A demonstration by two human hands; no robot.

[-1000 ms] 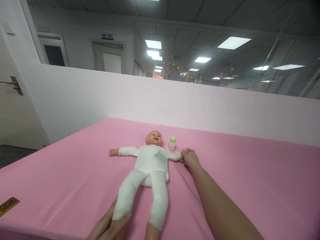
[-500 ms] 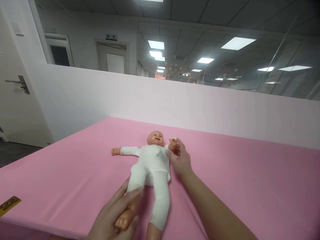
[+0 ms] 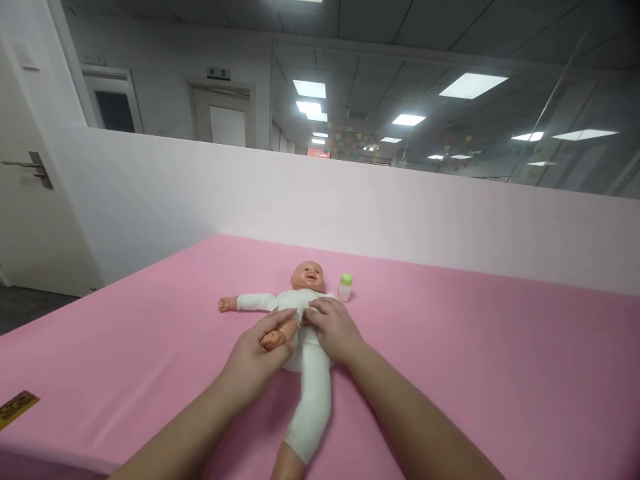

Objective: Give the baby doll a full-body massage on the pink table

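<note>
A baby doll (image 3: 316, 380) in a white cloth body lies on its back on a pink surface, head away from me. My left hand (image 3: 263, 353) is closed around the doll's bare foot and lower leg, which is bent up over its belly. At the doll's chest, my right hand (image 3: 333, 327) has its fingers curled over the doll's hand, which is mostly hidden under them. The doll's other arm is stretched out to the left. Beside its head, to the right, stands a small bottle (image 3: 345, 288) with a green cap.
The pink padded surface (image 3: 450, 347) ends at a white low wall (image 3: 400, 213) behind the doll. A yellow and black label (image 3: 18, 408) is at the left front edge. A door with a handle (image 3: 40, 170) stands at far left, glass above the wall.
My left hand has lifted the doll's leg up and bent it toward the belly. My right hand has brought the doll's arm inward across the chest, leaving the green-capped bottle in full view.
</note>
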